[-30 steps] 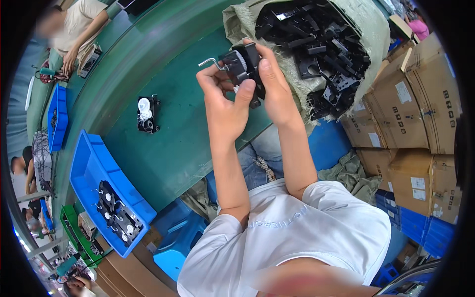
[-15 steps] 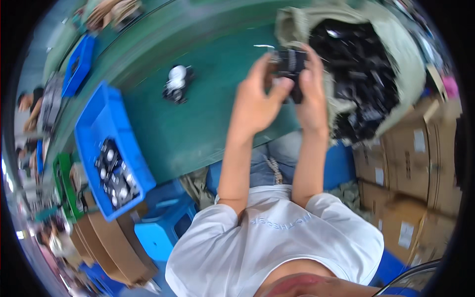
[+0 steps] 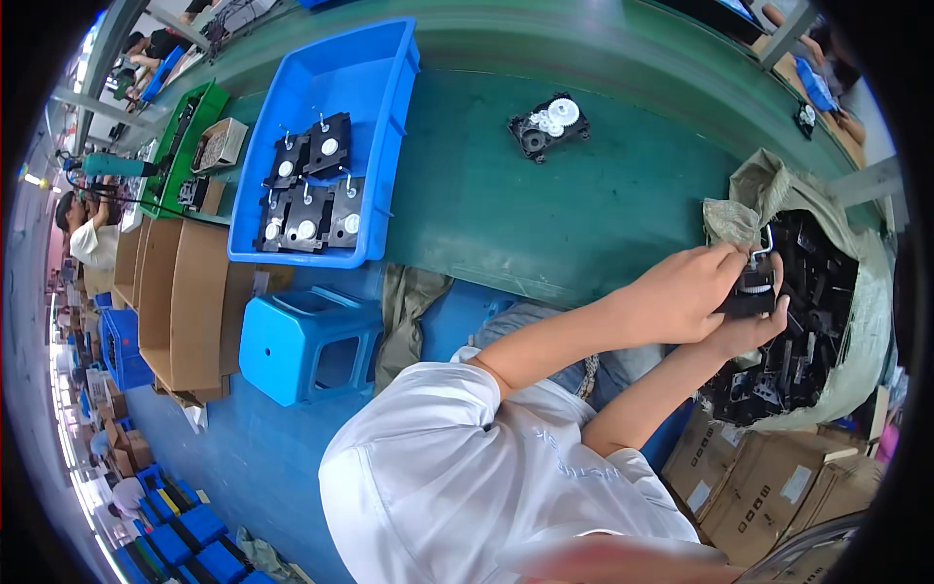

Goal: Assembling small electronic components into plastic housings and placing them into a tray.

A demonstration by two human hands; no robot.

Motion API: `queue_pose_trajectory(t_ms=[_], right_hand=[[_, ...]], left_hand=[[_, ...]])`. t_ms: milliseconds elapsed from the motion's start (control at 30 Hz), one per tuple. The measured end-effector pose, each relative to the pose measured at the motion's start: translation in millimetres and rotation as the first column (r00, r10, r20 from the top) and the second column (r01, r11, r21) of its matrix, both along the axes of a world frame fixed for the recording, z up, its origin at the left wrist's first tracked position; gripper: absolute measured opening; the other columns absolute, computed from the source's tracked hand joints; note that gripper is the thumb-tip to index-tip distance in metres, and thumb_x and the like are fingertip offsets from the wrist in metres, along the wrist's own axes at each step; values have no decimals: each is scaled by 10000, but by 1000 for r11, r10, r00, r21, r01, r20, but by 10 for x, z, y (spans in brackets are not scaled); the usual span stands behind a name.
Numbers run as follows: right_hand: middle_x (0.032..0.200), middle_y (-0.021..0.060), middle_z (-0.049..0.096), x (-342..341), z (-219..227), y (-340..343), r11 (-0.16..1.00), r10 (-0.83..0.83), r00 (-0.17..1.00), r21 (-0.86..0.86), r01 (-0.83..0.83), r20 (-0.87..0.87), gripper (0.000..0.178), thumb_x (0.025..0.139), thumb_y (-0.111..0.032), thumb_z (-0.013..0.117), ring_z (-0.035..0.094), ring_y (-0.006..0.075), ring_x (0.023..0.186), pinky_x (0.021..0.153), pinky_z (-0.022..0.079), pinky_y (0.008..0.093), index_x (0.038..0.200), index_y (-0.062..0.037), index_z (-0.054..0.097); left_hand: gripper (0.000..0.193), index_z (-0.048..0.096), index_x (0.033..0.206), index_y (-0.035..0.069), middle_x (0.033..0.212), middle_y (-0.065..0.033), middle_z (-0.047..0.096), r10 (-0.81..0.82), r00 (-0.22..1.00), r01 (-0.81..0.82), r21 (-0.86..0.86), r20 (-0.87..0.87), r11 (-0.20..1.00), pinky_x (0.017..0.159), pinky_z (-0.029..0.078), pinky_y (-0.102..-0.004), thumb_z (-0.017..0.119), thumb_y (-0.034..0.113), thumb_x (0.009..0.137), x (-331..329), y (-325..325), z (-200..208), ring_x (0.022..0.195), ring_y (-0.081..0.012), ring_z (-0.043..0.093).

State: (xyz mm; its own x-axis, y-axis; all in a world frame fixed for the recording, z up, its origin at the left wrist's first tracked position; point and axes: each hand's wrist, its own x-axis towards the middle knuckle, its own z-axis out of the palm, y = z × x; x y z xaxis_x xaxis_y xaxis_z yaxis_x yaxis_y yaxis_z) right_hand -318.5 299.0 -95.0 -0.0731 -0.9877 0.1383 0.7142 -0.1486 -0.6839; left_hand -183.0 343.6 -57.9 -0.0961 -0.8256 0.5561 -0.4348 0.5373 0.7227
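Over the left edge of a sack of black parts, I hold a small black plastic gear assembly (image 3: 747,303) with a pale gear and a bent metal rod (image 3: 765,240) at its top. My left hand (image 3: 686,292) is closed, its fingers at the upper side of the assembly by the rod. Below it, my right hand (image 3: 751,334) grips the lower side, thumb and fingers bent around it. Another black gear assembly (image 3: 537,134) with white gears lies on the green table (image 3: 467,214), apart from both hands.
The woven sack (image 3: 866,321) bulges with black plastic parts at the right. A blue bin (image 3: 381,185) at the left holds several black assemblies with rods. A blue stool (image 3: 277,341), an open carton (image 3: 199,302) and stacked boxes (image 3: 769,487) stand around the table.
The view has swung, bringing the blue bin more fully into sight. Both hands, still on the gear assembly, now appear farther right and lower, against the sack's edge.
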Motion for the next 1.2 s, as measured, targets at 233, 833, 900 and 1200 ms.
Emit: queue_pose_trajectory(t_ms=[233, 833, 900, 1200], right_hand=[[1075, 174, 607, 98, -7, -20, 989, 89, 978, -135, -64, 190, 421, 885, -400, 393, 576, 285, 1007, 893, 451, 404, 1105, -99, 589], [854, 102, 562, 470, 148, 14, 992, 45, 947, -128, -4, 318, 318, 887, -340, 404, 527, 227, 791, 737, 434, 359, 1007, -119, 599], [837, 99, 554, 427, 82, 1, 989, 45, 951, -148, 1, 307, 324, 890, -344, 401, 527, 224, 790, 725, 432, 353, 1016, -114, 592], [821, 125, 592, 520, 237, 113, 996, -63, 908, 77, 34, 414, 292, 915, -313, 369, 565, 232, 721, 676, 472, 365, 992, -93, 543]], left_hand=[[579, 530, 1219, -28, 1069, -147, 591, 165, 986, -149, -309, 26, 939, 710, 544, -359, 700, 78, 676, 44, 112, -37, 802, -290, 629], [624, 622, 1196, -19, 1188, -150, 657, 87, 996, -81, -233, 14, 969, 825, 562, -343, 809, 53, 605, 208, 128, -100, 958, -274, 677], [629, 615, 1190, -23, 1204, -150, 642, 112, 991, -86, -277, 79, 957, 805, 562, -340, 795, 44, 591, 156, 127, -114, 944, -272, 678], [578, 631, 1156, -32, 1193, -133, 647, 112, 981, -61, -304, 155, 951, 826, 563, -350, 770, 28, 599, 207, 159, -41, 942, -272, 675]])
